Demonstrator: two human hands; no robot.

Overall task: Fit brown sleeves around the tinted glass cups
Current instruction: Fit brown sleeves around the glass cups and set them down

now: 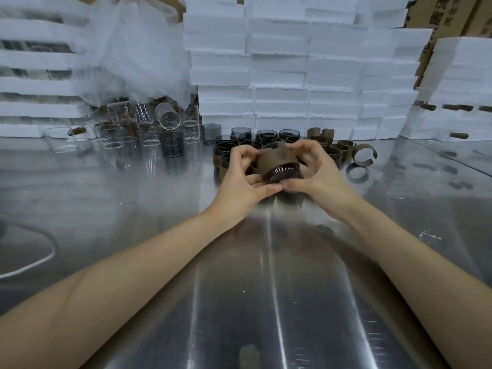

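Both my hands hold one tinted glass cup (282, 174) tilted toward me above the steel table, with a brown sleeve (274, 159) wrapped round its upper part. My left hand (243, 177) grips the cup's left side with thumb and fingers curled on the sleeve. My right hand (314, 173) grips the right side, its fingers pinching the sleeve's top edge. Behind the hands stand several dark tinted cups (263, 138), some wearing sleeves. Loose brown sleeves (363, 155) lie to the right.
Clear glass cups (149, 139) and one dark ribbed cup (171, 143) crowd the left rear of the steel table (266, 275). White foam boxes (279, 75) are stacked along the back. A white cable (32, 265) lies at the left edge.
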